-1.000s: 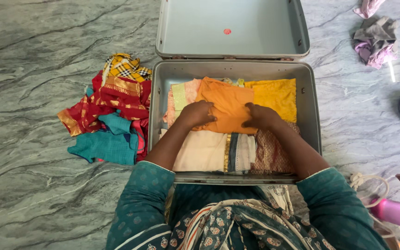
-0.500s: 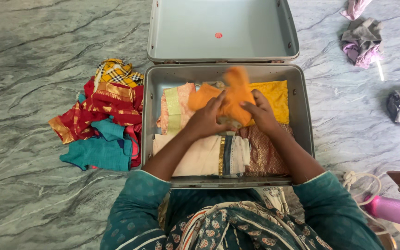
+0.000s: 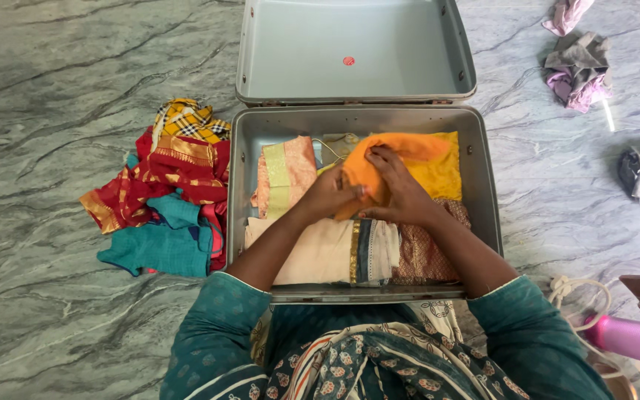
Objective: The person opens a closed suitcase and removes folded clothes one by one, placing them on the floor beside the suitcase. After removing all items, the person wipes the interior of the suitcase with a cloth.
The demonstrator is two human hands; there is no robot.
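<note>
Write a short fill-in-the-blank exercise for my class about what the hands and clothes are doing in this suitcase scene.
1. Both hands, left hand and right hand, grip an ____ cloth.
2. The cloth is held over an open grey ____.
3. The pile of red and teal clothes lies on the floor to the suitcase's ____.
4. The suitcase lid is ____.

Missing words: orange; suitcase; left; open
</note>
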